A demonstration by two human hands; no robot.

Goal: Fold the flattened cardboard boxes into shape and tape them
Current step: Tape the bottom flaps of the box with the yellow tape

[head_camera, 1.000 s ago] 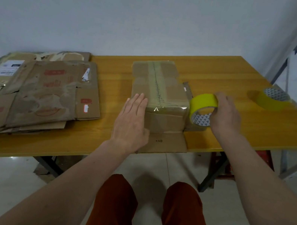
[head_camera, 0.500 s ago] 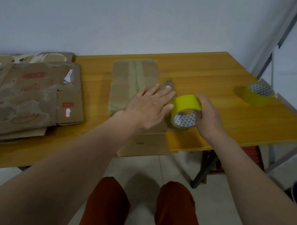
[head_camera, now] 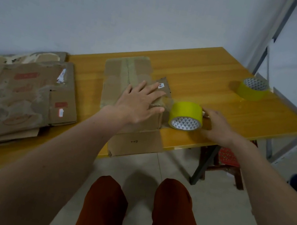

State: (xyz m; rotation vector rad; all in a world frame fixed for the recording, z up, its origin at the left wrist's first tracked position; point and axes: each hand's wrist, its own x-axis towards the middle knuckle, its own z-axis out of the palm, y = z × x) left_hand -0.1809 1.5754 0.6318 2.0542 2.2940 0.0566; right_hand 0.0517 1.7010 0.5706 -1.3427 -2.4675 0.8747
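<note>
Far left of the table (head_camera: 200, 70): a pile of flattened boxes (head_camera: 18, 93), worn brown cardboard with red printing and bits of white label, lying flat and overlapping, reaching to the table's near edge.

Centre: the folded box (head_camera: 122, 76), standing on the table, a strip of old tape down the middle of its top. One flap hangs forward past the table's near edge (small dark print on it, too small to read); another flap with a white sticker sticks out at the right side.

Left hand (head_camera: 141, 103): lies flat on the top right part of the box, fingers straight and spread, pressing down; holds nothing.

Just right of the box: a yellow tape roll (head_camera: 186, 115), on the table with its patterned core facing the camera. A clear strip of tape runs from the roll to the box edge under the left fingertips.

Right hand (head_camera: 218, 126): at the right side of the roll, fingers loosely curved, fingertips at the roll's far rim. Whether it actually grips the roll cannot be told.

Far right: a second yellow tape roll (head_camera: 251, 91), flat on the table near its right end, well apart from both hands
</note>
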